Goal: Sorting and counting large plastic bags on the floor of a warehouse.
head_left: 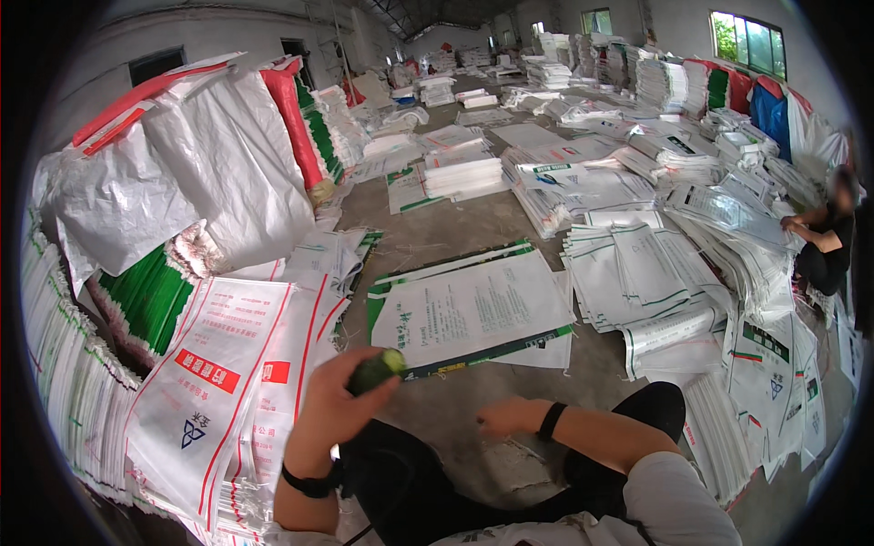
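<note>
My left hand (334,400) is closed around a short, thick piece of cucumber (391,360). Its skin is dark green and the pale green flesh shows at the exposed end. Just beyond that hand, a flat white woven sack (473,305) with green borders and print lies on the floor. My right hand (506,418) is held above the floor between my knees, its fingers curled in, with nothing visible in them. A black band (551,420) circles my right wrist, and another dark band (312,480) is on my left wrist.
At my left stand tall piles of folded sacks, with red-printed white sacks (214,382) draped nearest. Stacked sacks (651,273) spread to my right. A person (824,238) crouches at the far right. Further stacks (464,173) line the concrete floor (387,238).
</note>
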Action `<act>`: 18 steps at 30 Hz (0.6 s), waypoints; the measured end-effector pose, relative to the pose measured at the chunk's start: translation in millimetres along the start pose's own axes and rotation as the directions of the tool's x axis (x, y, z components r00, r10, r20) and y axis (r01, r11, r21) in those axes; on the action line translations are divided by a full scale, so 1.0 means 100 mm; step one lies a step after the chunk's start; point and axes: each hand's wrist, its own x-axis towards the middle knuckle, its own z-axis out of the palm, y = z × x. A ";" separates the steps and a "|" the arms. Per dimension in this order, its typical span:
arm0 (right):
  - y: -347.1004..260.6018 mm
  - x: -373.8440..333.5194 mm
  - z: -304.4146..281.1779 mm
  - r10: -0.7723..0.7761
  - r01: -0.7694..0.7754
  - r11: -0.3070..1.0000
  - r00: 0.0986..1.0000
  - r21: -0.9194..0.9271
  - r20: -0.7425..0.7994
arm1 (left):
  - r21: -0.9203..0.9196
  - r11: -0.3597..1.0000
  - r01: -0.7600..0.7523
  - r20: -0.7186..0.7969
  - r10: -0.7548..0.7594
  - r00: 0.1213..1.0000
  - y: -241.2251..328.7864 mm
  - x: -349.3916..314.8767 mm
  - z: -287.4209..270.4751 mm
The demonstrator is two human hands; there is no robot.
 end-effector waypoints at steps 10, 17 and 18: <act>1.41 0.38 0.41 0.196 -0.197 0.978 0.980 0.064 0.027 | -0.242 0.873 0.422 -0.074 -0.451 0.890 -0.76 0.77 0.07; 1.78 0.67 0.47 0.232 -0.224 0.959 0.972 0.172 -0.031 | -0.256 0.873 0.415 0.173 -0.381 0.908 -0.28 1.15 0.67; 1.87 0.71 0.50 0.211 -0.202 0.965 0.977 0.165 -0.038 | -0.312 0.881 0.356 0.138 -0.329 0.934 -0.28 1.25 0.69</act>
